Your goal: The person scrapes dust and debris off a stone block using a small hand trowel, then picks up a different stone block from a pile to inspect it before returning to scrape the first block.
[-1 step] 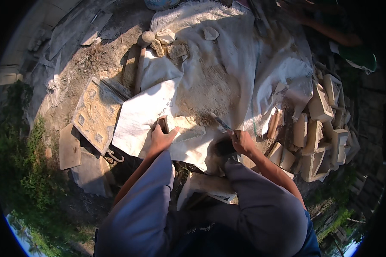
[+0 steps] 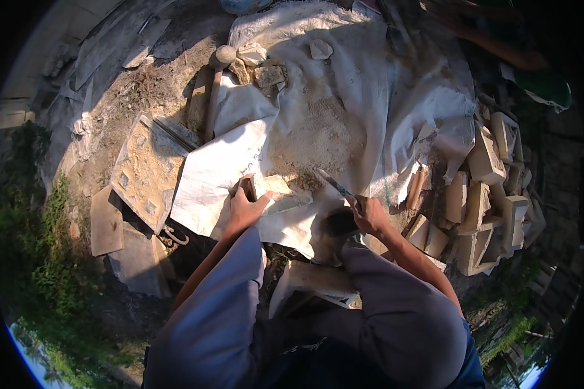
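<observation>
Brown block (image 2: 249, 189) is held over the near part of the white sheet (image 2: 207, 175), apparently gripped between thumb and fingers of the left hand (image 2: 244, 210); pale slab (image 2: 287, 200) is seen just beside it, contact unclear. Flat-bladed tool (image 2: 335, 183) is gripped in the right hand (image 2: 369, 216), fingers wrapped round its handle, tip pointed up-left. 2 risks judged: left thumb could be nicked if the blade were slipped leftward; block could be tipped or dropped if the sheet were rucked or the grip were loosened by grit (image 2: 315, 136).
</observation>
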`<action>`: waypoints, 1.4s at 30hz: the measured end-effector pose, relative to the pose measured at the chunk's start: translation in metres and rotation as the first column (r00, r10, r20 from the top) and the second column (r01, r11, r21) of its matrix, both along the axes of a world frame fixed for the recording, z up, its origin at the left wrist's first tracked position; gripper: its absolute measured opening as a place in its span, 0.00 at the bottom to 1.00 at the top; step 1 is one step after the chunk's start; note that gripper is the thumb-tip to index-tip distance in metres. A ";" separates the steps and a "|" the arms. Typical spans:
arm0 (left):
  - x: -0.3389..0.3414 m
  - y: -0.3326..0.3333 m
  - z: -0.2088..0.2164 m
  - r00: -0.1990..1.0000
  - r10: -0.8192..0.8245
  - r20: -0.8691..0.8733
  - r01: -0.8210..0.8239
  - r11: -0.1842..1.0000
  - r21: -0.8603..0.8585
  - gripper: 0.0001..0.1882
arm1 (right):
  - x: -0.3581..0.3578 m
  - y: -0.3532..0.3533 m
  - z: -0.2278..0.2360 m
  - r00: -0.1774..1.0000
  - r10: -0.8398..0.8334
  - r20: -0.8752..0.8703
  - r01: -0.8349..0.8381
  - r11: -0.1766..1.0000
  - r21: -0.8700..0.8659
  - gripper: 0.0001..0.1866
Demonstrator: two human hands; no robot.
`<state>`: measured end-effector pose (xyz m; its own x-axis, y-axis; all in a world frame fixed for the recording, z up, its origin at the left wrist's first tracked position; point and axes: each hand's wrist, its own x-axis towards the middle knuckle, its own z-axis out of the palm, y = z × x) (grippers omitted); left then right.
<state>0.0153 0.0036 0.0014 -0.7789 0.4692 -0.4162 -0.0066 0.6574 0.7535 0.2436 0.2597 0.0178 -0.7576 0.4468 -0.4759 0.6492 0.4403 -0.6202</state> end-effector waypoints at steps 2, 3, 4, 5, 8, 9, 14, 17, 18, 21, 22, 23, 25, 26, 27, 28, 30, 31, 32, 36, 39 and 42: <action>-0.002 0.001 0.000 0.999 -0.004 0.054 0.009 0.996 -0.093 0.44 | 0.005 -0.005 0.005 0.997 0.011 -0.081 -0.010 1.000 0.013 0.20; -0.004 0.000 0.004 0.997 0.011 0.079 0.004 0.983 -0.182 0.43 | 0.006 -0.008 -0.005 0.996 0.023 -0.089 -0.022 1.000 0.007 0.20; -0.004 0.002 0.006 0.998 0.009 0.062 0.004 0.978 -0.208 0.43 | 0.009 -0.010 -0.019 0.998 0.040 -0.052 -0.037 0.998 0.056 0.20; -0.003 0.002 0.002 0.998 0.008 0.062 0.004 0.979 -0.203 0.43 | 0.014 -0.011 -0.031 0.998 0.055 -0.014 -0.053 0.993 0.105 0.20; -0.006 -0.008 -0.009 0.999 -0.002 0.043 0.003 0.999 -0.038 0.43 | -0.001 -0.006 -0.017 0.997 0.073 -0.007 -0.072 0.995 0.069 0.20; -0.006 -0.005 -0.012 0.999 -0.002 0.041 0.001 1.000 0.015 0.44 | -0.005 -0.004 -0.006 0.998 0.065 0.016 -0.066 0.997 0.050 0.20; -0.006 -0.003 -0.006 0.998 0.002 0.060 0.008 0.985 -0.173 0.41 | 0.000 -0.006 -0.005 0.989 0.144 0.031 -0.146 0.985 0.093 0.19; -0.002 0.001 0.010 1.000 0.009 -0.011 -0.009 0.999 -0.045 0.42 | -0.004 -0.004 -0.018 0.987 0.121 0.102 -0.129 0.988 0.083 0.18; -0.005 0.005 0.013 1.000 0.008 -0.016 -0.008 0.999 -0.043 0.42 | -0.002 -0.004 -0.016 0.994 0.105 0.021 -0.106 0.985 0.135 0.21; -0.005 0.006 0.016 0.993 0.011 0.114 0.003 0.992 -0.126 0.44 | 0.002 -0.007 -0.002 0.996 0.088 0.009 -0.089 0.996 0.014 0.24; -0.004 0.010 0.020 0.992 -0.001 0.127 0.016 0.993 -0.116 0.43 | 0.004 -0.007 -0.002 0.996 0.086 0.014 -0.086 0.996 0.017 0.24; -0.003 0.014 0.021 0.990 -0.014 0.140 0.029 0.994 -0.106 0.43 | 0.006 -0.008 -0.005 0.994 0.099 0.053 -0.102 0.994 0.047 0.23; -0.005 -0.002 0.012 0.997 -0.003 0.072 0.011 0.994 -0.112 0.41 | -0.006 -0.013 -0.009 0.984 0.147 0.098 -0.157 0.982 0.105 0.22; -0.005 -0.005 0.008 1.000 -0.009 0.025 0.012 0.993 -0.118 0.39 | -0.012 -0.013 -0.007 0.988 0.150 0.040 -0.154 0.982 0.107 0.21; -0.005 -0.006 0.003 1.000 -0.008 0.024 0.011 0.993 -0.118 0.39 | -0.016 -0.011 -0.004 0.988 0.152 0.038 -0.155 0.982 0.107 0.21; -0.006 -0.006 -0.001 1.000 0.000 0.016 0.001 0.999 -0.054 0.39 | -0.019 -0.009 0.002 0.989 0.142 0.042 -0.145 0.987 0.075 0.21; -0.003 -0.003 -0.004 1.000 0.000 0.027 0.000 1.000 0.008 0.39 | -0.013 -0.011 0.004 0.990 0.123 0.064 -0.126 0.991 0.038 0.21; -0.003 -0.001 -0.002 0.996 0.004 0.086 -0.003 1.000 -0.009 0.39 | -0.009 -0.013 -0.004 0.988 0.151 0.016 -0.152 0.985 0.078 0.21; -0.003 0.001 0.001 0.989 0.009 0.144 -0.006 1.000 -0.026 0.39 | -0.004 -0.014 -0.012 0.983 0.180 -0.031 -0.175 0.977 0.120 0.21; -0.006 0.004 0.010 1.000 0.003 0.027 -0.001 0.999 -0.050 0.38 | -0.015 -0.008 -0.024 0.983 0.182 -0.037 -0.175 0.973 0.148 0.19; -0.007 -0.007 -0.005 0.994 0.011 0.109 0.002 0.993 -0.120 0.40 | -0.022 -0.016 0.000 0.937 0.305 -0.171 -0.255 0.930 0.265 0.20; -0.004 0.004 0.008 0.996 -0.012 0.091 0.024 0.991 -0.130 0.40 | -0.016 -0.014 -0.010 0.983 0.180 -0.048 -0.170 0.973 0.159 0.20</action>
<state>0.0113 0.0071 0.0090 -0.7276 0.4198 -0.5425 -0.0572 0.7509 0.6579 0.2280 0.2453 0.0083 -0.8563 0.3687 -0.3616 0.5161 0.6366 -0.5731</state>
